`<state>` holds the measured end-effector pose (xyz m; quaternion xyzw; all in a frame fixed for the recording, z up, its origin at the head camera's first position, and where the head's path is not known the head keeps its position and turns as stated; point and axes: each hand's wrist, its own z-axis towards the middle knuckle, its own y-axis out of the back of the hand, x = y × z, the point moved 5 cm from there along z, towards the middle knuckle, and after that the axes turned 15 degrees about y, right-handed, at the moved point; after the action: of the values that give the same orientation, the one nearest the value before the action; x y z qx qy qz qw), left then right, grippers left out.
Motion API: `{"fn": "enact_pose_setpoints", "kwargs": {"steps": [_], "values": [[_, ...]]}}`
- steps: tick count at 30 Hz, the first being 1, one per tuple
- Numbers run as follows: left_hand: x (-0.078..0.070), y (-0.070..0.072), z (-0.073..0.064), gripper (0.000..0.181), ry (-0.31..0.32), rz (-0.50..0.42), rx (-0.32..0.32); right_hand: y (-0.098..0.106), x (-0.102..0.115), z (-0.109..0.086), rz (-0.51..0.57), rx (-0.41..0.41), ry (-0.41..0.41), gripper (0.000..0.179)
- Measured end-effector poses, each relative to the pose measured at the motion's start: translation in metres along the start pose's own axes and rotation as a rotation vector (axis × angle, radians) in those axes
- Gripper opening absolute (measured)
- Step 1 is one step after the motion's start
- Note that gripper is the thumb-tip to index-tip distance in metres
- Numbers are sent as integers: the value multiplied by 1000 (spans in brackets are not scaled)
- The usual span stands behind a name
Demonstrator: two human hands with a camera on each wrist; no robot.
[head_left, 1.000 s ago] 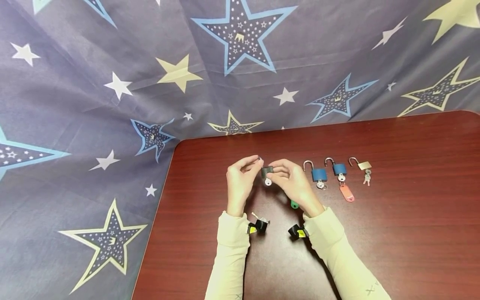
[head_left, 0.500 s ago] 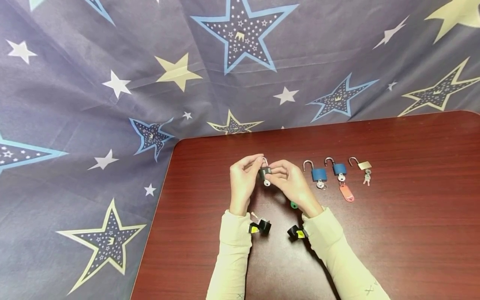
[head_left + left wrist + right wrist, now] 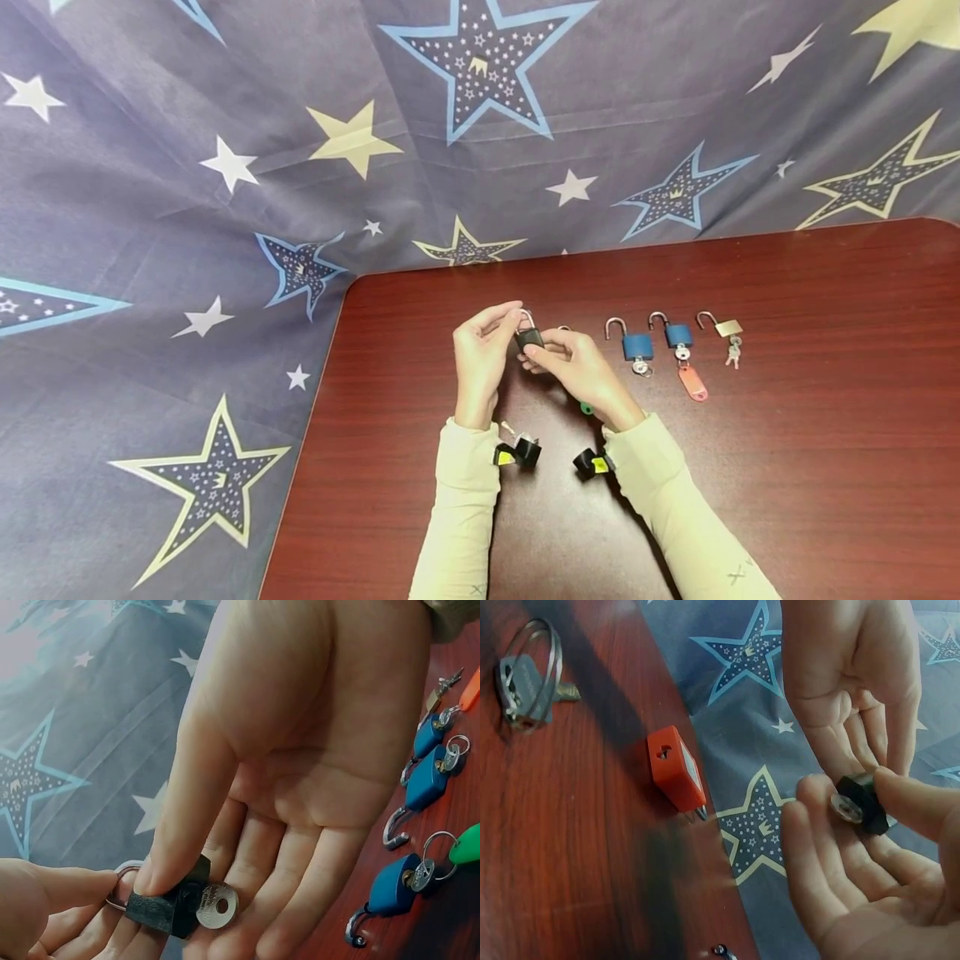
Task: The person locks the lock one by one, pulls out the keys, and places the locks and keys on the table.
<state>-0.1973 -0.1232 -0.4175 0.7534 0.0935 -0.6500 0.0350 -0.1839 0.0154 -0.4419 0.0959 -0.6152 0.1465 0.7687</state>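
A black padlock (image 3: 529,338) is held up over the table between both hands, its silver shackle (image 3: 528,321) pointing away. Thumb and fingers of my left hand (image 3: 480,354) pinch the shackle. My right hand (image 3: 577,367) grips the padlock's body, thumb on one face and fingers behind, as the left wrist view shows. A round-headed silver key (image 3: 218,906) sticks out of the bottom of the body. Beside the right hand lies a blue padlock (image 3: 394,885) with a green tag (image 3: 587,408); in the head view that hand mostly hides it.
Further right on the table (image 3: 825,433) lie two more blue padlocks, one (image 3: 638,347) with a key and ring and one (image 3: 678,336) with an orange tag (image 3: 693,383). A brass padlock (image 3: 727,328) follows. A red padlock (image 3: 675,769) and ringed keys (image 3: 529,690) show in the right wrist view.
The black padlock has been tilted, so its shackle now shows plainly and its key is hidden in the head view. The right hand's fingers have shifted around the body.
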Motion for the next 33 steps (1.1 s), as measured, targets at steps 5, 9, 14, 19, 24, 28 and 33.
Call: {"fn": "enact_pose_setpoints", "kwargs": {"steps": [5,9,14,19,24,28,33], "values": [[0,0,1,20,20,2,31,-2,0,0,10,5,16,27],[2,0,2,21,31,17,58,-2,1,0,-17,14,27,28],[1,-2,3,25,-15,28,109,-1,3,1,-45,35,55,30],[1,-2,2,26,-38,39,126,-1,3,1,-78,29,55,31],[2,-2,1,23,-39,54,117,1,4,1,-108,4,57,30],[2,-2,1,26,-53,48,119,2,6,1,-121,-8,72,29],[3,-3,0,27,-47,55,123,3,6,1,-121,-22,92,29]]}}
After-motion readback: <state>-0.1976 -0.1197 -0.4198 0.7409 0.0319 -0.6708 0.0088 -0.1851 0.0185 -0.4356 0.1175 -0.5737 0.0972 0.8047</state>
